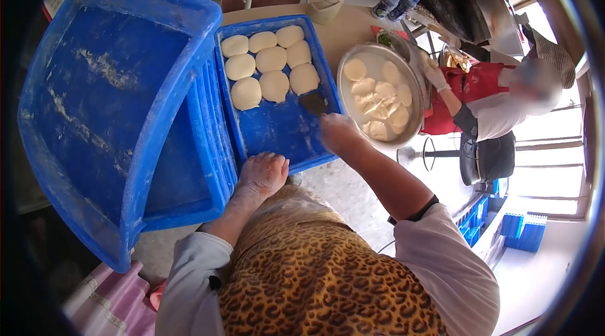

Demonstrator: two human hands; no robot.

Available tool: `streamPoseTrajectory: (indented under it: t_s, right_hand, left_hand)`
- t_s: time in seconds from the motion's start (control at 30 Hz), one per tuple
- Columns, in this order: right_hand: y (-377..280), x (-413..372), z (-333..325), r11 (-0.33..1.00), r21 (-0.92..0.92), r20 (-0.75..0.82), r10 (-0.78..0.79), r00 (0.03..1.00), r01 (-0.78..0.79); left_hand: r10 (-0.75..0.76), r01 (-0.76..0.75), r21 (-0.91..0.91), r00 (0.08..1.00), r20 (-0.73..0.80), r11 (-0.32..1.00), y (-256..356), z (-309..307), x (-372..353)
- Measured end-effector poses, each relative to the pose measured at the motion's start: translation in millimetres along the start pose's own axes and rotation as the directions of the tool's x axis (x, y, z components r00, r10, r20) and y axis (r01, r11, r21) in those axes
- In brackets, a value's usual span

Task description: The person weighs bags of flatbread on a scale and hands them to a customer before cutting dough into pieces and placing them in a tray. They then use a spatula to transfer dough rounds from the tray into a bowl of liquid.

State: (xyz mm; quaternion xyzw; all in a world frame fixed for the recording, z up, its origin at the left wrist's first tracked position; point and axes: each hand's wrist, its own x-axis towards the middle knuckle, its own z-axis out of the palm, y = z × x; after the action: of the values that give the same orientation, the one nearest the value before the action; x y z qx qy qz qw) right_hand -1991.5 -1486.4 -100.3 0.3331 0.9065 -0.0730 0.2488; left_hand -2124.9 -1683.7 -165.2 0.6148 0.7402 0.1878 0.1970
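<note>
My right hand [339, 132] is closed around the handle of a flat scraper [313, 103], whose blade lies in the blue tray [277, 144] just below the dough round at the right end of the lowest row. Several pale, flattened dough rounds [271, 59] fill the tray's upper part in three rows. At the tray's near left edge rests my left hand [265, 174], its fingers curled; what they grip, if anything, is hidden. Right of the tray, a round metal pan [344, 104] holds several more dough rounds [382, 90] in a pale liquid.
Stacked blue trays [211, 147] stand at the left, with a tilted one [94, 103] on top. Beyond the pan, a person in a red apron [482, 84] reaches a gloved hand [435, 74] toward it. Two bottles [396, 5] and a beige container [326, 5] stand at the back.
</note>
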Motion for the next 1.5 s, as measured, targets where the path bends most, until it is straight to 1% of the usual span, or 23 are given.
streamPoseTrajectory:
  t_s: [0.03, 0.13, 0.23, 0.27, 0.37, 0.43, 0.5, 0.57, 0.6, 0.63, 0.7, 0.73, 0.8, 0.83, 0.9, 1.07, 1.17, 1.2, 1.3, 1.33, 1.43, 1.47, 1.5]
  right_hand:
    - [-4.7, 5.3, -4.0, 1.0, -0.015, 0.053, -0.014, 0.998, 0.015]
    - [-0.2, 46.3, 30.5, 0.997, -0.055, -0.158, -0.057, 0.986, 0.049]
    - [10.5, 69.0, 47.7, 0.972, 0.223, -0.439, 0.165, 0.883, -0.07]
    - [12.7, 63.8, 53.4, 0.955, 0.296, -0.51, 0.179, 0.842, -0.024]
    - [22.8, 19.4, 67.7, 0.859, 0.429, -0.727, 0.146, 0.671, 0.278]
    - [31.9, -17.4, 71.3, 0.798, 0.47, -0.78, 0.177, 0.6, 0.376]
    - [46.0, -49.1, 71.5, 0.754, 0.471, -0.831, 0.207, 0.516, 0.458]
    - [65.7, -68.4, 76.9, 0.708, 0.588, -0.767, 0.334, 0.547, 0.392]
    - [72.6, -76.3, 81.0, 0.674, 0.647, -0.723, 0.393, 0.568, 0.357]
    - [81.9, -73.5, 91.5, 0.519, 0.785, -0.602, 0.506, 0.617, 0.34]
    - [106.1, -63.4, 99.3, 0.202, 0.962, -0.272, 0.636, 0.723, 0.185]
    - [117.9, -64.5, 99.3, 0.003, 0.971, -0.184, 0.645, 0.742, 0.238]
    - [128.8, -67.3, 92.7, -0.393, 0.87, -0.005, 0.596, 0.803, 0.297]
    - [126.5, -67.4, 85.7, -0.395, 0.854, -0.013, 0.634, 0.773, 0.338]
    - [130.4, -70.3, 80.0, -0.389, 0.859, -0.022, 0.622, 0.782, 0.334]
    - [123.4, -63.9, 56.3, -0.319, 0.86, -0.118, 0.635, 0.763, 0.399]
    - [101.9, -63.1, 23.4, -0.191, 0.917, -0.203, 0.532, 0.822, 0.35]
    - [97.7, -64.1, 12.5, -0.13, 0.951, -0.195, 0.45, 0.872, 0.28]
    - [74.1, -44.8, -1.3, 0.342, 0.874, -0.426, 0.2, 0.882, 0.344]
    - [65.9, -46.6, -15.6, 0.491, 0.842, -0.341, 0.167, 0.925, 0.222]
    - [51.6, -16.4, -16.2, 0.804, 0.461, -0.496, -0.117, 0.86, 0.375]
    - [38.5, -15.5, -34.3, 0.892, 0.297, -0.474, -0.171, 0.864, 0.34]
    - [32.7, -1.9, -35.9, 0.918, 0.182, -0.472, -0.234, 0.85, 0.353]
  left_hand:
    - [-0.01, 0.01, -0.016, 1.0, -0.001, 1.0, 0.3, -1.0, -0.2]
    - [-0.016, 0.016, 0.019, 1.0, 0.001, 1.0, 1.0, 2.1, -1.0]
    - [-0.025, 0.025, 0.053, 1.0, 0.001, 0.998, 5.5, -2.8, -1.1]
    - [-0.041, 0.04, 0.054, 0.999, 0.008, 0.998, 5.6, -3.4, 0.6]
    - [-0.037, 0.036, 0.057, 0.999, 0.018, 0.998, 7.9, -1.7, 3.5]
    - [-0.011, 0.011, 0.064, 1.0, 0.002, 0.998, 12.6, -3.6, 7.2]
    - [-0.041, 0.038, 0.07, 0.998, 0.048, 0.997, 6.1, 1.6, 1.8]
    - [-0.038, 0.034, 0.077, 0.998, 0.055, 0.996, 5.8, 0.8, 2.5]
    - [-0.004, 0.003, 0.053, 1.0, 0.01, 0.999, 4.6, 2.1, 1.5]
    - [0.006, -0.006, 0.054, 1.0, -0.001, 0.999, 4.0, 2.4, 1.3]
    - [0.022, -0.021, 0.053, 0.999, -0.027, 0.998, 4.1, 4.1, 1.8]
    - [0.028, -0.026, 0.053, 0.999, -0.034, 0.998, 3.9, 4.9, 3.6]
    - [0.023, -0.021, 0.054, 0.999, -0.042, 0.998, 3.5, 5.4, 1.6]
    - [0.011, -0.01, 0.054, 1.0, -0.028, 0.998, 3.5, 5.2, -1.2]
    - [-0.024, 0.025, 0.049, 1.0, -0.006, 0.998, 5.0, 4.3, 0.0]
    - [-0.011, 0.013, 0.031, 0.998, -0.059, 0.999, 3.2, 6.2, -1.4]
    - [0.01, -0.009, 0.013, 0.995, -0.096, 1.0, 1.9, 7.1, -3.2]
    - [0.012, -0.011, 0.014, 0.994, -0.105, 1.0, 1.3, 8.4, -3.8]
    - [-0.003, 0.007, 0.049, 0.996, -0.088, 0.999, 4.8, 4.2, -2.3]
    - [-0.012, 0.017, 0.066, 0.997, -0.073, 0.998, 6.1, 2.2, -2.6]
    - [-0.021, 0.023, 0.023, 0.997, -0.078, 0.999, 5.7, 1.7, -3.2]
    - [-0.024, 0.026, 0.025, 0.997, -0.078, 0.999, 5.0, 2.5, -3.4]
    - [-0.027, 0.029, 0.026, 0.996, -0.08, 0.999, 4.3, 3.4, -3.1]
